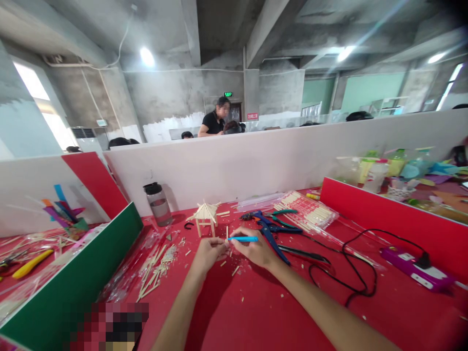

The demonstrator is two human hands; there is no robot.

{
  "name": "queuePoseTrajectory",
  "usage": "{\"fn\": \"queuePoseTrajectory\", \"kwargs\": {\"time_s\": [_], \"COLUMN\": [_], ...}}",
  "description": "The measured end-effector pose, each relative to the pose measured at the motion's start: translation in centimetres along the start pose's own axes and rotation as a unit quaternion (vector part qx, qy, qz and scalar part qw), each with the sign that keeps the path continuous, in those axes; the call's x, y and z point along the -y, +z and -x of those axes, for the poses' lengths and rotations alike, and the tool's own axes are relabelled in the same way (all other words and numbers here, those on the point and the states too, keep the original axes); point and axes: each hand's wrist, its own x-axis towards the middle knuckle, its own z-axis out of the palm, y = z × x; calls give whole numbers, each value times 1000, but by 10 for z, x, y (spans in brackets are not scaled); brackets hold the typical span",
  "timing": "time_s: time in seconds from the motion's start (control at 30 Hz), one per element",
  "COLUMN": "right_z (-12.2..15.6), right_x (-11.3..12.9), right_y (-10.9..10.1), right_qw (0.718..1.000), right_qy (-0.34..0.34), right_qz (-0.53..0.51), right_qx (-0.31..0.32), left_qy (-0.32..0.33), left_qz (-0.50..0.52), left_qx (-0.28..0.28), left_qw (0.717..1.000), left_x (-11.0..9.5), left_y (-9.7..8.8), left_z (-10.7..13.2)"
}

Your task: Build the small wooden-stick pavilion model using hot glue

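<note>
My right hand (256, 247) grips a light blue pen (244, 239), its tip pointing left toward my other fingers. Close by, my left hand (211, 252) is closed, thumb and fingertips pinched together. A short pale wooden stick (227, 233) stands up between the two sets of fingertips; its lower end is hidden, and which fingers hold it is unclear. Just behind my left hand stands a small pavilion model (205, 214) of pale sticks, with a pointed roof on thin legs. Small stick offcuts (236, 270) lie scattered around my hands on the red tabletop (234, 317).
Blue-handled cutters (272, 234) and green-handled pliers (287, 217) lie right of my hands. Behind them is a pack of sticks (310, 209). A water bottle (158, 204) stands back left. A black cable runs to a purple power strip (417, 268). Green (80, 273) and red (365, 219) dividers flank the space.
</note>
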Motion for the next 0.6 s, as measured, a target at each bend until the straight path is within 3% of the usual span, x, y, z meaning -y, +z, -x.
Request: {"fn": "queuePoseTrajectory", "kwargs": {"time_s": [0.23, 0.6], "right_z": [1, 1], "right_x": [-2, -3], "right_y": [4, 6], "right_qw": [1000, 1000], "right_qy": [-2, -5], "right_qz": [-14, -10], "right_qx": [-28, -23], "left_qy": [-1, -5], "left_qz": [1, 5], "left_qx": [1, -6], "left_qw": [1000, 1000], "left_x": [2, 0], "left_y": [-1, 0], "left_z": [-2, -1]}}
